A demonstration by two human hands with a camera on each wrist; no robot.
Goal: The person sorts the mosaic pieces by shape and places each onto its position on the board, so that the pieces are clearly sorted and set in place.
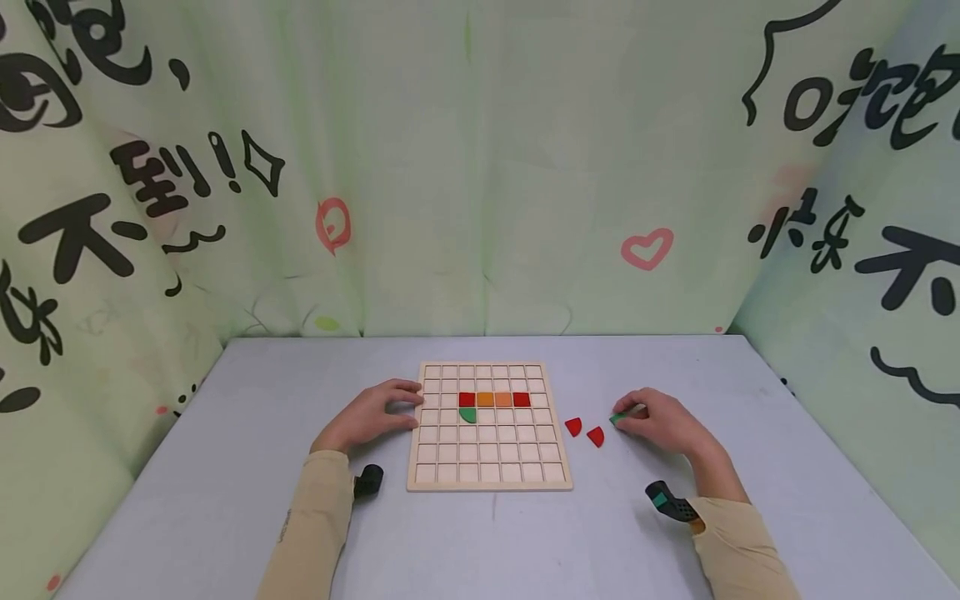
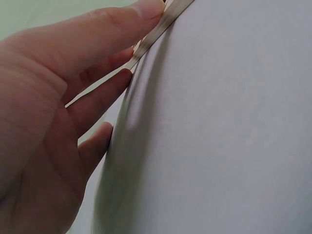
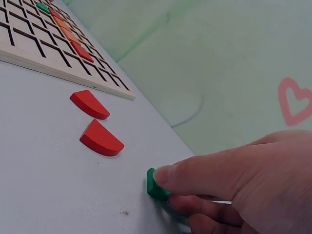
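A wooden grid board (image 1: 487, 475) lies flat on the table. In one row of its cells sit a red square block (image 1: 467, 399), two orange square blocks (image 1: 494, 400) and another red square block (image 1: 521, 400). Below the left red one is a green quarter-circle block (image 1: 468, 415). My left hand (image 1: 372, 412) rests its thumb and fingertips against the board's left edge, fingers fairly straight. To the right of the board, my right hand (image 1: 660, 418) pinches a green block (image 3: 157, 185) between thumb and fingers; the hand partly hides the block's shape.
Two red quarter-circle blocks (image 1: 573, 427) (image 3: 101, 140) lie on the white table (image 1: 225, 500) between the board and my right hand. A pale green curtain (image 1: 480, 167) with black writing stands behind the table and along both sides.
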